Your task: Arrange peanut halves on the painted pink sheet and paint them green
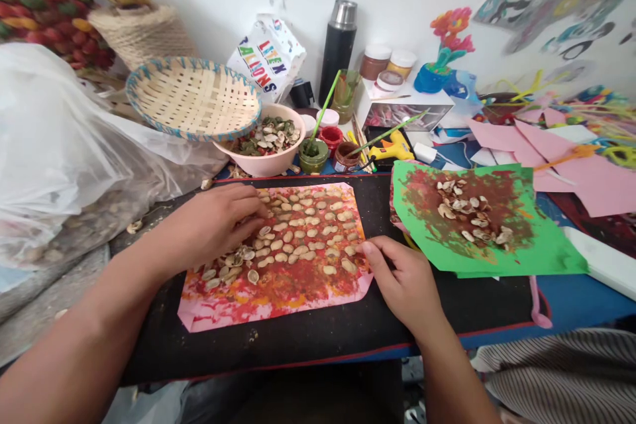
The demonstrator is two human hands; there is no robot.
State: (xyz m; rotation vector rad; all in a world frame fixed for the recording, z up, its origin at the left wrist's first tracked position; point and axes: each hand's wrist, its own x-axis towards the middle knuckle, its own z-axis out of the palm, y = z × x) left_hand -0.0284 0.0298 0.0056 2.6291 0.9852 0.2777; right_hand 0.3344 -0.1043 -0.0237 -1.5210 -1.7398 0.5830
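Observation:
A pink sheet of paper (218, 321), smeared with red, orange and brown paint, lies on the black mat. Rows of whole peanuts (299, 234) cover much of its painted surface. Empty peanut shell halves (226, 273) are heaped at its left side. Over the upper left of the sheet, my left hand (226, 215) has its fingers curled down; whatever is between them is hidden. My right hand (400, 278) is at the sheet's right edge, thumb and forefinger pinched together close to an end peanut. What that pinch holds, if anything, cannot be made out.
Behind the sheet stand a pink bowl (268, 162) of shells, a woven basket (193, 98), paint jars (313, 158) with brushes and a yellow glue gun (392, 148). Painted green paper (422, 248) with shells lies right. A plastic bag (59, 165) bulges at left.

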